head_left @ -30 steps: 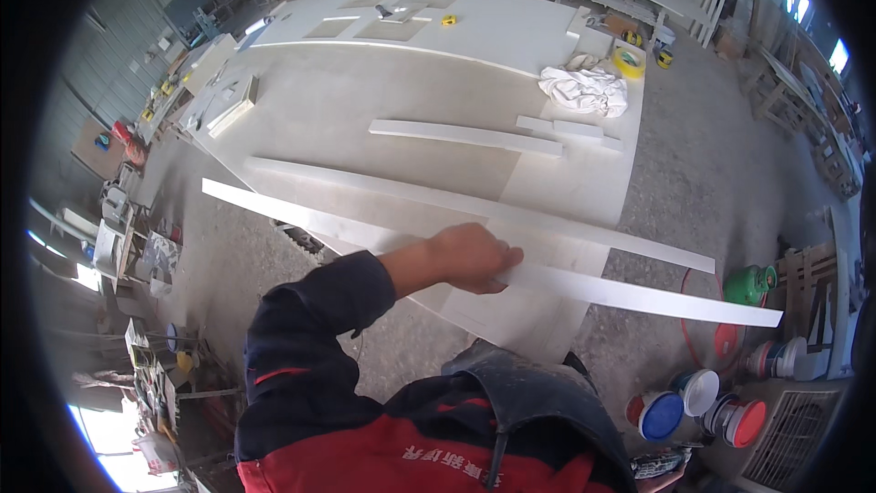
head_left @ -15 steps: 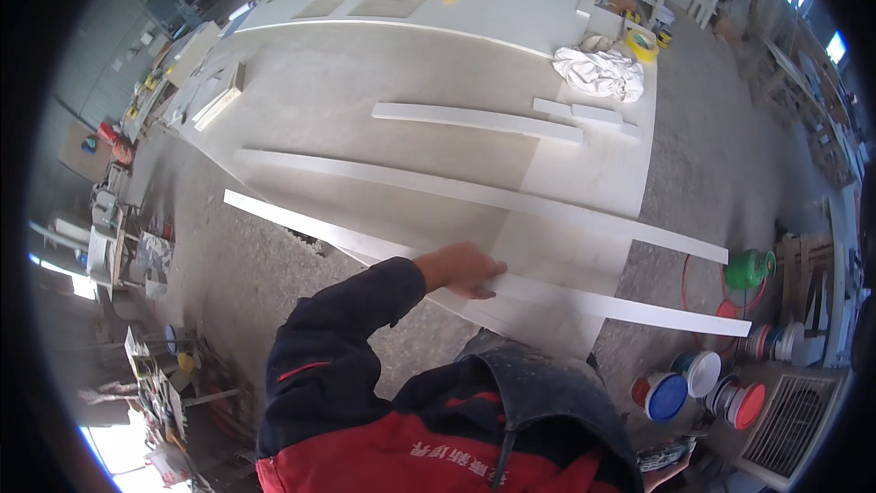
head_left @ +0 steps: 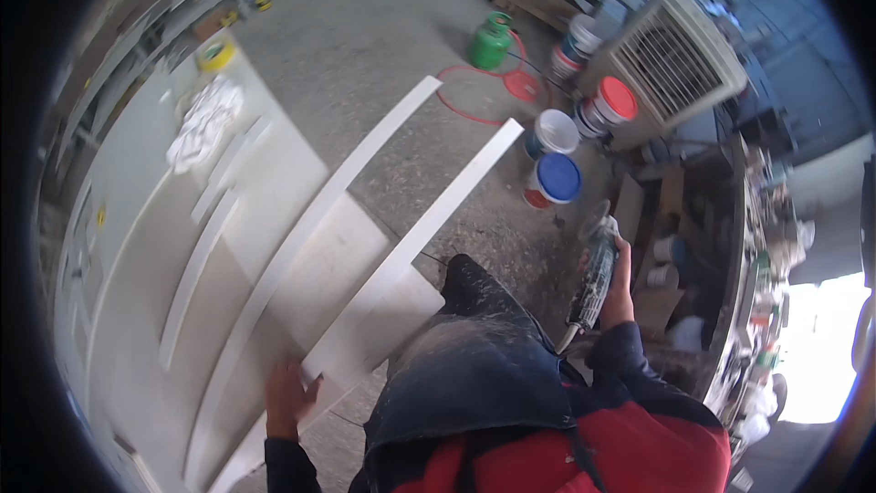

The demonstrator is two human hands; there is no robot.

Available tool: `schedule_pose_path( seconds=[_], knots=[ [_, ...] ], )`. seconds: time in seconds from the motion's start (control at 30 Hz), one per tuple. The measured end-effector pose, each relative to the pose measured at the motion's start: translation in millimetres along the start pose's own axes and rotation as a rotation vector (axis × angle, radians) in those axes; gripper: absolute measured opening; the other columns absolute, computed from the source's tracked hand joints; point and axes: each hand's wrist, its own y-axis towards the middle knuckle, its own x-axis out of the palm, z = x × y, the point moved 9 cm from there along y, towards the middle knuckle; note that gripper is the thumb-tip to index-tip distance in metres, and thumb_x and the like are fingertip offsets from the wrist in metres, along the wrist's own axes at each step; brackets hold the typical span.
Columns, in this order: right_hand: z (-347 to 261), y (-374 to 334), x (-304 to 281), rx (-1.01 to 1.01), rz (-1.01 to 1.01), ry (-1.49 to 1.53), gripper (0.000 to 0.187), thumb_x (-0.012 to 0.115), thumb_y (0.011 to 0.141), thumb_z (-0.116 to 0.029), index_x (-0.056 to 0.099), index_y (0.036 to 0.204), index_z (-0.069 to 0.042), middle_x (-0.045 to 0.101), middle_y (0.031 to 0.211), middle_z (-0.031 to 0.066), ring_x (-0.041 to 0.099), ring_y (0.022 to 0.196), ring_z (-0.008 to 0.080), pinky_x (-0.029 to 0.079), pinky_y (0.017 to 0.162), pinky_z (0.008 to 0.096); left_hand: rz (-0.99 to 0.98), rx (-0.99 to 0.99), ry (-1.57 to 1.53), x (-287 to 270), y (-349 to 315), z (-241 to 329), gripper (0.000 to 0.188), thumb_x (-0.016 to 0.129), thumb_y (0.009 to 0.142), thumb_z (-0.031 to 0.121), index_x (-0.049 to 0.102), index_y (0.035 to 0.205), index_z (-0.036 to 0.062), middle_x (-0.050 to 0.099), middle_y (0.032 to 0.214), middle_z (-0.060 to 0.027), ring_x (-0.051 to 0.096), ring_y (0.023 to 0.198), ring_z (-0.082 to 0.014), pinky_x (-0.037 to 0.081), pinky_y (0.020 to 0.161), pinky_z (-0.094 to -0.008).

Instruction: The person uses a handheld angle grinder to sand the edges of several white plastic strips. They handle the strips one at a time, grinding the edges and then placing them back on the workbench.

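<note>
Change since earlier: view swung round; long white trim strip [head_left: 401, 246] ran across the middle of the frame, now runs diagonally from lower left to upper centre. Left hand [head_left: 290, 399] was laid flat mid-strip, now at the strip's near end, lower left. Right hand [head_left: 619, 297], unseen earlier, now in view at right of centre.
Left hand: fingers spread, pressed on the strip's near end, not closed round it.
Right hand: wrapped round a dusty power tool [head_left: 595, 278], its tip pointing down.
Strip: narrow, flat, white, straight; far end out over the concrete floor [head_left: 383, 46], near end on the white panel [head_left: 155, 292].
Second strip [head_left: 301, 237]: parallel, just left, lying on the panel.
Edges and room: panel edge crossing under both strips; open floor at upper centre; blue-lidded bucket [head_left: 551, 181], white bucket [head_left: 553, 132], red-lidded bucket [head_left: 610, 102] and green gas cylinder [head_left: 492, 39] near the strip's far end, apart from it.
</note>
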Motion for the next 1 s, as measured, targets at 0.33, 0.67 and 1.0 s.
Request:
schedule_pose_path(
  seconds=[0.33,0.67,1.0],
  knots=[
    [-5.9,68.3,-7.0,0.207,-0.053,0.109,0.069,0.065,0.092,-0.062,0.063,0.115,0.003,0.069,0.088,0.0183,0.070,0.071,0.0310,0.063,0.064,0.0436,-0.165,-0.217,0.122,3.5,-1.4,-9.2,0.067,0.090,0.081,0.035,0.055,0.126,-0.0009,0.063,0.122,-0.0221,0.064,0.114,-0.0439,0.054,0.095,-0.0536],
    [21.4,224.8,19.3,0.730,-0.391,0.034,0.064,0.062,0.096,-0.061,0.067,0.118,-0.001,0.073,0.088,0.0203,0.073,0.070,0.0325,0.063,0.063,0.0447,0.207,-0.074,-0.036,-11.2,146.5,198.1,0.080,0.085,0.086,0.017,0.044,0.150,-0.0068,0.050,0.148,-0.0318,0.046,0.141,-0.0492,0.037,0.120,-0.0544],
    [42.4,240.4,67.7,1.190,-0.517,-0.060,0.052,0.070,0.095,-0.051,0.066,0.123,-0.007,0.071,0.089,0.0169,0.072,0.067,0.0259,0.061,0.060,0.0375,0.101,-0.028,-0.126,-21.3,361.9,427.7,0.067,0.081,0.092,0.021,0.052,0.146,-0.0044,0.062,0.137,-0.0224,0.059,0.129,-0.0382,0.044,0.113,-0.0467]
  ],
)
